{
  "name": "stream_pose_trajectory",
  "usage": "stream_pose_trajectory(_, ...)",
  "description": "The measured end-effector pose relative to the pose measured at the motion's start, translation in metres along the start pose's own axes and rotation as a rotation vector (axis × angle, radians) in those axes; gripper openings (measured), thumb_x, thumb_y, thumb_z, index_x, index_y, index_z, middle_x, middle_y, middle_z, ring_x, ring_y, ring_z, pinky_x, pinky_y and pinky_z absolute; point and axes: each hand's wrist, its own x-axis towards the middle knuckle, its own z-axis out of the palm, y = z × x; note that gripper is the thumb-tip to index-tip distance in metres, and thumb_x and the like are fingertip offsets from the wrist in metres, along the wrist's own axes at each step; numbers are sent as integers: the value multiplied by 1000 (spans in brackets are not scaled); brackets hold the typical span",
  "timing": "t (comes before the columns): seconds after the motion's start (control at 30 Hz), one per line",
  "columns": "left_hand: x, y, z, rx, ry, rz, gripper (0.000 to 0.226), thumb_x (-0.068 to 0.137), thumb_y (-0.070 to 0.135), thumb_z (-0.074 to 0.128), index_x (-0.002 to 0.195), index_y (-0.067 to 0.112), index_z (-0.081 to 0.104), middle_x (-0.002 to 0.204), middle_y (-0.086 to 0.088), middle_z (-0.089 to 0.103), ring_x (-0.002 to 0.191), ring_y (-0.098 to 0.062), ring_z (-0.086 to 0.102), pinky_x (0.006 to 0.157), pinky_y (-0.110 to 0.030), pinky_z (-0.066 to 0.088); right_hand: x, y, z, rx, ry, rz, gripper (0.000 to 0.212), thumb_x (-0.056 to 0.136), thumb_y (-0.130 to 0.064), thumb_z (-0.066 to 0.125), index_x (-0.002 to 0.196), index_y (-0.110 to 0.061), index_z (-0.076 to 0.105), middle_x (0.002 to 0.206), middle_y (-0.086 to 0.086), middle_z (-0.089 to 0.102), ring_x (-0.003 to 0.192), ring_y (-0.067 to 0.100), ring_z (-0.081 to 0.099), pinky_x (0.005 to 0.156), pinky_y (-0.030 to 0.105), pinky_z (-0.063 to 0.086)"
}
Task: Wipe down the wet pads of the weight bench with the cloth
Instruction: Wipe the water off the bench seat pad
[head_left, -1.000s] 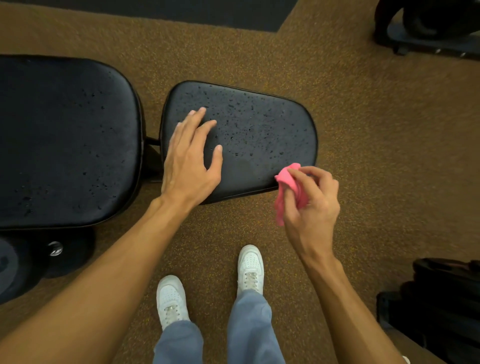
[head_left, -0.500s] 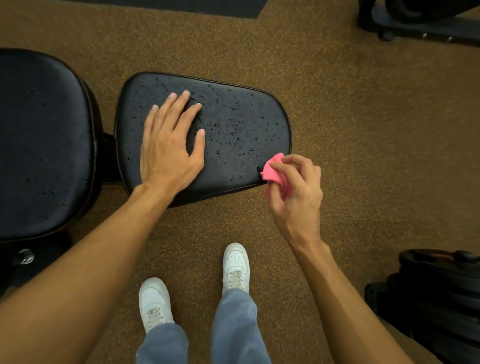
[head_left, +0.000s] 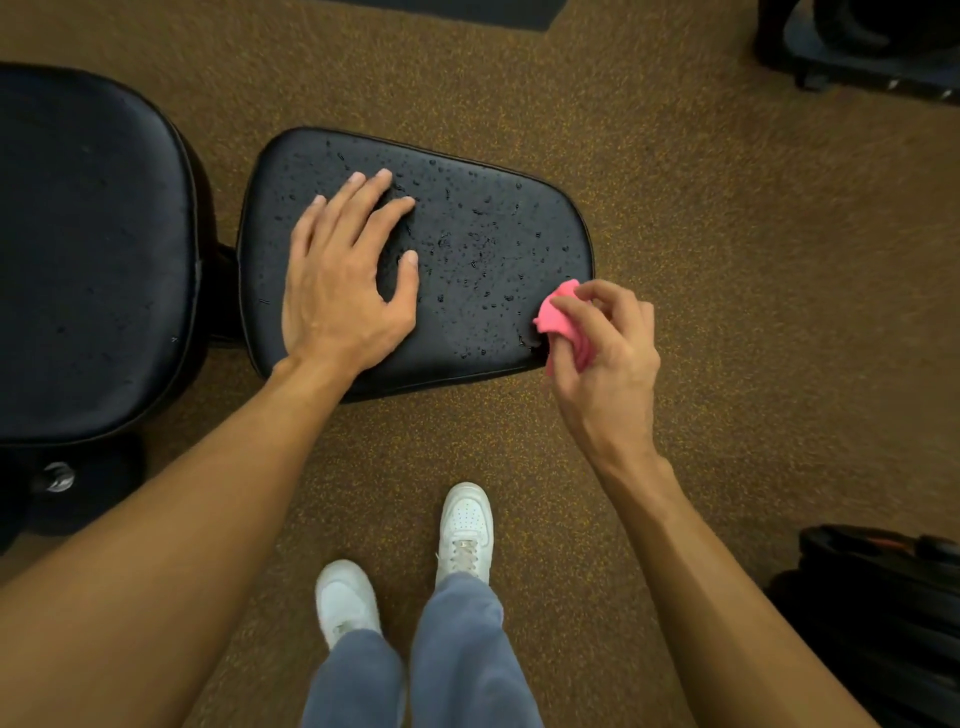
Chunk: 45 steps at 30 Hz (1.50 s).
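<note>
- Head view: the small black vinyl seat pad (head_left: 493, 234) of the weight bench was beaded with water drops over nearly its whole top. No wiped streak could be made out.
- The left hand (head_left: 337, 280) lay flat on the pad's left half. Its fingers (head_left: 363, 202) were straight and spread, holding nothing.
- The right hand (head_left: 608, 358) sat at the pad's near right corner, its fingers (head_left: 597, 301) curled round a bunched pink cloth (head_left: 558, 322). The cloth was at the pad's edge; whether it was touching could not be told.
- The large black vinyl back pad (head_left: 93, 249) lay to the left across a narrow gap. It carried finer, sparser drops, and neither hand was on it.
- Judgement: the wiping was barely begun, if at all. The seat pad's whole face and all of the back pad were left to do.
- Around the bench: speckled brown floor (head_left: 727, 260), white shoes (head_left: 465, 525), stacked black weight plates (head_left: 883, 597) lower right, a dark machine base (head_left: 857, 47) upper right, and a metal knob (head_left: 57, 475) below the back pad.
- In the way: only the flat left hand, which covered part of the wet surface and would likely need lifting.
</note>
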Motion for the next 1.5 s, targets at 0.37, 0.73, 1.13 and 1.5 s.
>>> stream_pose_trajectory(0.37,0,-2,0,-4,9,4,48,105,38,53,150,23,55,167,5,42,159,-14,30,130,-47,21,1,8,-9,-38,-78,-66,23,100,-12,74,123,-13,79,128,4,66,110,23,53,96,41,51)
stream_pose_trajectory(0.73,0,-3,3,9,4,-2,48,104,39,53,150,25,56,167,7,42,159,-12,31,129,-45,22,1,6,-4,-4,-148,-205,33,106,-26,69,137,-15,74,140,15,56,117,27,47,105,22,36)
stream_pose_trajectory(1.13,-1,2,5,30,17,-17,45,105,36,56,149,27,56,167,11,42,158,-8,31,130,-42,22,1,27,0,144,-94,-214,24,102,-22,76,124,-12,78,127,14,59,108,25,48,98,24,41)
stream_pose_trajectory(1.5,0,-1,4,13,31,-5,46,103,35,58,148,26,57,167,11,42,157,-9,33,128,-44,25,15,41,-2,169,-136,-306,24,100,-20,77,123,-12,78,127,10,61,108,24,48,97,28,45)
